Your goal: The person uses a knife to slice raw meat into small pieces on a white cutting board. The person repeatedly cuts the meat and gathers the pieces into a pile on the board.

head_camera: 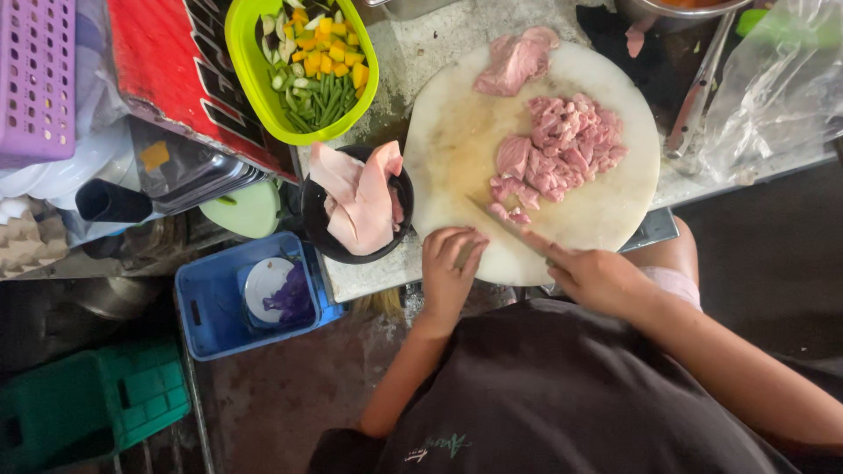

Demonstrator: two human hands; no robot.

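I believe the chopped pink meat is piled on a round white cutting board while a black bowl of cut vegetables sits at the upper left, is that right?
Not quite: the bowl of cut vegetables at the upper left is bright green, not black, as the head view shows. The black bowl holds pale meat pieces. The chopped pink meat is indeed piled on the round white cutting board.

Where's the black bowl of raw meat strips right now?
In the head view, the round black bowl of pale raw meat strips sits just left of the round white cutting board, below the green oval tray of chopped vegetables and above the left hand.
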